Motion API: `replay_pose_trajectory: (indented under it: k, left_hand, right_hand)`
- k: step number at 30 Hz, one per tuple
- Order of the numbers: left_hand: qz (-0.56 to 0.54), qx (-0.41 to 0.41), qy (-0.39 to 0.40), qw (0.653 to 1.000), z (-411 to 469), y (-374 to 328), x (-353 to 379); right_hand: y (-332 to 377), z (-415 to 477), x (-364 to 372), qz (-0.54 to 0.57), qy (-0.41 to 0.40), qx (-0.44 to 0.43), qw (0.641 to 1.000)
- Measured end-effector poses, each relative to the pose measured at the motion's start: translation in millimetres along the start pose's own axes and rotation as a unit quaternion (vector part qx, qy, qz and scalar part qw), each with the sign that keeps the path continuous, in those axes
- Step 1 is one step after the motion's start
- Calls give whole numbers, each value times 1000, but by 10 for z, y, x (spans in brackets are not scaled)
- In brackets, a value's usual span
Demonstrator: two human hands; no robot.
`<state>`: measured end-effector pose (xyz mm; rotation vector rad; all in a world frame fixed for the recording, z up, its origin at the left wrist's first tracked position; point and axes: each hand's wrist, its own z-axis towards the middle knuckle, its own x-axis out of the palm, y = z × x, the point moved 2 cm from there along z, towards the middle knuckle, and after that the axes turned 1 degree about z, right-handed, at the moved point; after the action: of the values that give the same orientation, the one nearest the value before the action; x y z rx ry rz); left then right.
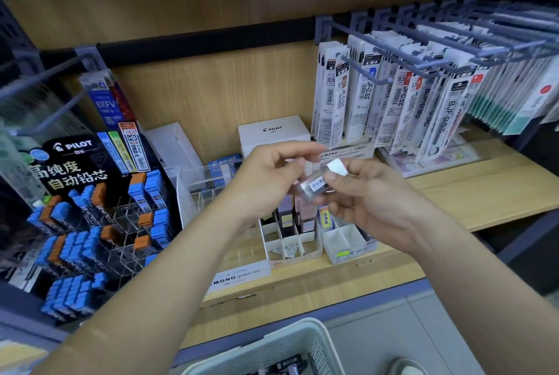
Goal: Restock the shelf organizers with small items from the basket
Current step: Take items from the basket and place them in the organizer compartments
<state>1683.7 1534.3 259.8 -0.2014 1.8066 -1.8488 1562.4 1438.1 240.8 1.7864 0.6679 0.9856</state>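
Both hands meet above the white cardboard organizers [304, 249] on the wooden shelf. My right hand [372, 202] grips a small clear lead case [314, 185] with a white cap and a barcode label. My left hand [269, 175] pinches the other end of the same case with its fingertips. The divided organizer below holds a few upright lead cases in purple, pink and black. A second white organizer [352, 246] stands to its right, with one yellow-labelled case. The pale green basket [290, 344] sits at the bottom edge, dark small items inside.
A black Pilot lead display [99, 211] with blue and orange cases fills the left. A clear acrylic bin [208, 184] and white Pilot box [273, 132] stand behind. Refill packs hang on hooks [423, 93] at right. Bare shelf board [484, 190] lies under them.
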Motion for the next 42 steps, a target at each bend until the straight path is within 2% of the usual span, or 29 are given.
replay_pose_trajectory:
  k: [4,7,10,13,16,18,20,24,29,31,36,42]
  left_hand:
    - [-50,-14,123,991,-8,23,-2]
    - [-60,-3,140,988,-17,50,-45]
    - [-86,-13,114,990,-23,41,-51]
    - [-94,-40,17,995,23,47,-89]
    - [-7,-11,-54,998,71,38,-149]
    - [82,19,-66,994,111,64,-158]
    - [171,34,-63,983,174,106,-101]
    - [298,50,-71,950,382,144,160]
    - [411,59,-20,909,623,275,442]
    - [428,50,-17,902,665,336,488]
    - [410,23,-23,911,710,454,568]
    - [455,12,-2,890,770,551,640]
  right_hand:
    - [20,-69,43,47,111,35,992]
    - [50,-102,29,94,134,43,986]
    - [56,-93,-23,87,87,53,991]
    - [40,-52,-156,36,-31,45,998]
    - [64,-45,-426,-112,-184,5,977]
    - [93,-83,-581,-189,-237,-16,953]
    - [101,-115,-691,-211,-260,-20,942]
    - [37,-111,-775,-268,-259,8,928]
    - [-66,-95,-780,-299,-229,43,925]
    - [-89,-77,-783,-300,-227,48,925]
    - [-161,-29,-780,-289,-213,70,931]
    - [-240,-10,-786,-304,-208,76,927]
